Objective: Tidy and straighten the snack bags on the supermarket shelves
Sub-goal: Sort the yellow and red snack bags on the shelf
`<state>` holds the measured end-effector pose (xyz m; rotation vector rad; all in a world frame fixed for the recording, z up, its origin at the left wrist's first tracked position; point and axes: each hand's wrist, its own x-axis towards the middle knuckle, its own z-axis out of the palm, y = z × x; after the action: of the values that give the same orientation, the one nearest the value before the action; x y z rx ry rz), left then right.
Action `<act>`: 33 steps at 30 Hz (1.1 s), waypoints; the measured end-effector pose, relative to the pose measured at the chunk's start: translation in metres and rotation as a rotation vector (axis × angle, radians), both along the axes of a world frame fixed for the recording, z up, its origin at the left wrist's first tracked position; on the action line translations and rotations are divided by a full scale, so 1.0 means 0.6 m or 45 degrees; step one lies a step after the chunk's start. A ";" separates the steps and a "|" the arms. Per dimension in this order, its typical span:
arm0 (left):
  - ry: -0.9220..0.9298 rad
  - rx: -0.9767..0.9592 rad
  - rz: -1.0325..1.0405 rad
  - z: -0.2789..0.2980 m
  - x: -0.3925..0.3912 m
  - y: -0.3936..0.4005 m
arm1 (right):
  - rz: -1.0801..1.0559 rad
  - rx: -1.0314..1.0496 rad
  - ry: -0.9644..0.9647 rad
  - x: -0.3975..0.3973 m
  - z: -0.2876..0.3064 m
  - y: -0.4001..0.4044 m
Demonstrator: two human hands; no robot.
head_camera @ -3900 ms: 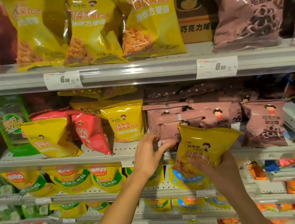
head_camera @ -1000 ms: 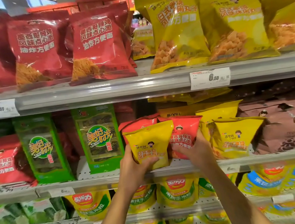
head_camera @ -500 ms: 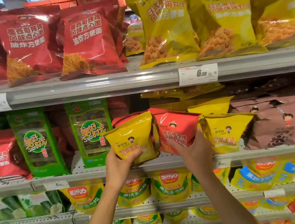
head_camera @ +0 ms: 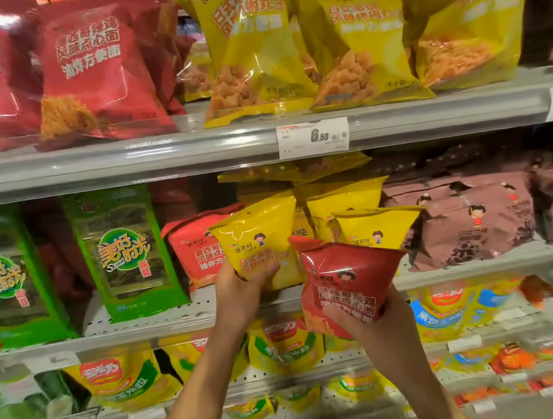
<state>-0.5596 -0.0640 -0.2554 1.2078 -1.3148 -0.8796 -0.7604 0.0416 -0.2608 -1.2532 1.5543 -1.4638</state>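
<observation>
— Left side?
— Bare forearm rising from bottom centre; left hand [head_camera: 239, 291] raised, thumb across the front of a small glossy yellow snack bag [head_camera: 261, 242], fingers behind.
— Right?
— Right hand [head_camera: 371, 326] lower and nearer the camera, cupping a small crinkled red snack bag [head_camera: 345, 277] from below — fingers wrapped behind.

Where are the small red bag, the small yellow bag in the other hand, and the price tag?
small red bag [head_camera: 347, 282]: head view, on its printed front.
small yellow bag [head_camera: 260, 242]: head view, on its front, above the thumb.
price tag [head_camera: 313, 137]: head view, on its printed price.
</observation>
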 end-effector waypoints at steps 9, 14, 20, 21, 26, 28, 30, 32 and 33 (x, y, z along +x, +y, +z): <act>-0.139 0.034 -0.237 -0.001 -0.021 -0.056 | 0.032 0.117 -0.039 -0.025 -0.031 0.023; -0.156 0.117 -0.366 -0.003 -0.022 -0.069 | 0.051 0.162 -0.031 -0.010 -0.038 0.020; -0.351 0.127 -0.350 -0.003 0.014 -0.040 | 0.110 0.159 0.003 0.027 -0.023 0.009; -0.399 0.087 -0.312 -0.003 0.026 -0.028 | 0.112 0.152 0.006 0.035 -0.020 0.005; -0.729 -0.205 -0.058 -0.015 0.104 0.045 | 0.140 0.091 0.047 0.090 0.003 -0.023; -0.879 -0.287 0.050 -0.028 0.146 0.072 | 0.172 0.072 0.039 0.119 0.009 -0.039; -1.036 -0.327 0.149 -0.040 0.190 0.091 | 0.190 0.058 0.056 0.149 0.013 -0.058; -1.152 -0.332 0.222 -0.051 0.233 0.102 | 0.190 0.031 0.100 0.179 0.014 -0.079; -1.197 -0.336 0.250 -0.056 0.252 0.106 | 0.180 0.005 0.119 0.193 0.015 -0.090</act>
<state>-0.4082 -0.0005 -0.2890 1.5651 -1.9144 0.0657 -0.6445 -0.0124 -0.2518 -1.4174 1.4950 -1.3292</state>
